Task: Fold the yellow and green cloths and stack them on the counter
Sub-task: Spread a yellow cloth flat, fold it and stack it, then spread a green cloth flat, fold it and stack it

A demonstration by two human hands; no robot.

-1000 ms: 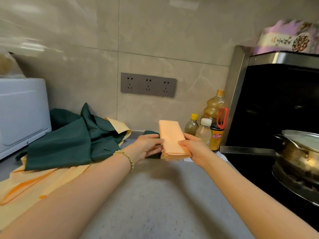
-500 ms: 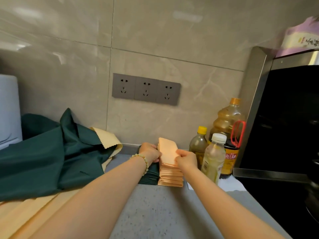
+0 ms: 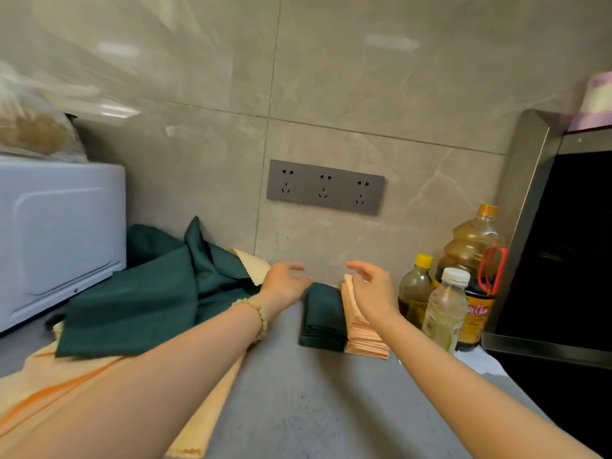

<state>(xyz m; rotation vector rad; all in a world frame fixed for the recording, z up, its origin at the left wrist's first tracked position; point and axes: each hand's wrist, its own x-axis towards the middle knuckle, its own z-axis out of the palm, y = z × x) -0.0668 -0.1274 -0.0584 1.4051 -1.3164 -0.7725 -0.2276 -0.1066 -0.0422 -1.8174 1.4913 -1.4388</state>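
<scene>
Two stacks of folded cloths sit side by side near the wall on the grey counter (image 3: 298, 409): a dark green stack (image 3: 323, 314) on the left, a yellow-orange stack (image 3: 361, 332) on the right. My left hand (image 3: 284, 283) hovers just left of the green stack with relaxed fingers, holding nothing. Over the yellow-orange stack floats my right hand (image 3: 372, 291), loosely spread and empty. Unfolded green cloth (image 3: 139, 293) lies heaped at the left on top of spread yellow cloth (image 3: 59, 389).
A white appliance (image 3: 56, 233) stands at the left with a bag on top. Several bottles (image 3: 447, 306) crowd the counter just right of the stacks. A black stove surround (image 3: 563, 253) fills the right side. Wall sockets (image 3: 326, 187) sit above the stacks.
Both hands let go of the folded yellow-orange cloth, which now lies on its stack, and lifted apart. The view swung left, bringing the white appliance back in.
</scene>
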